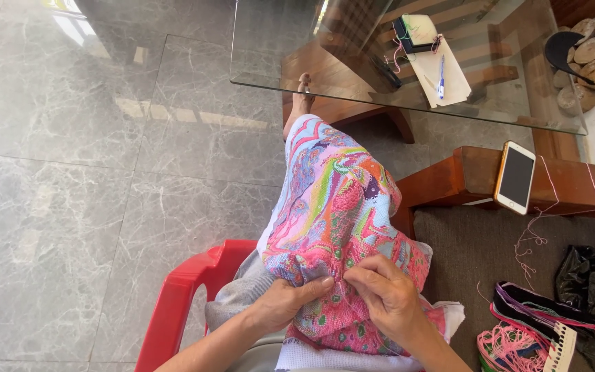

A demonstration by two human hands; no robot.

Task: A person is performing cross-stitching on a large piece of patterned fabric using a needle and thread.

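Pink, blue and green stitched cloth (335, 207) lies draped over my lap, its long axis running away from me toward the glass-topped desk (277, 65). My left hand (285, 303) pinches a fold at the near end, thumb on top. My right hand (388, 295) has its fingers (366, 272) bunched on the cloth just beside it, grasping the fabric.
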